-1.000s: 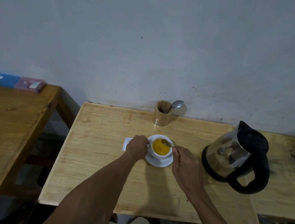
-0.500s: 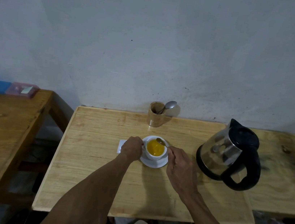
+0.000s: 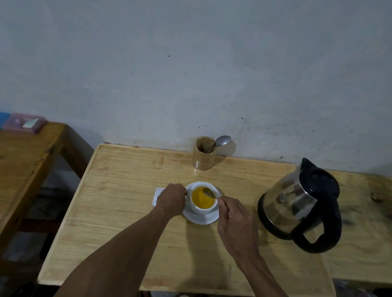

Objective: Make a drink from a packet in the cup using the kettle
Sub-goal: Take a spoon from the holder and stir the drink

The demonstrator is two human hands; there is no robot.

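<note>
Left hand [image 3: 171, 199] closed on the cup [image 3: 202, 202] of yellow drink mid-tabletop; right hand [image 3: 234, 223] pinching a spoon [image 3: 209, 192] over it; kettle [image 3: 300, 203] toward the right edge.

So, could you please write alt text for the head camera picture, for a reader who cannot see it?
A person's right hand holds a spoon in a white cup of orange drink on a saucer, while the left hand grips the cup's side. A steel kettle stands to the right on the wooden table, and a wooden holder with another spoon is behind.
</note>
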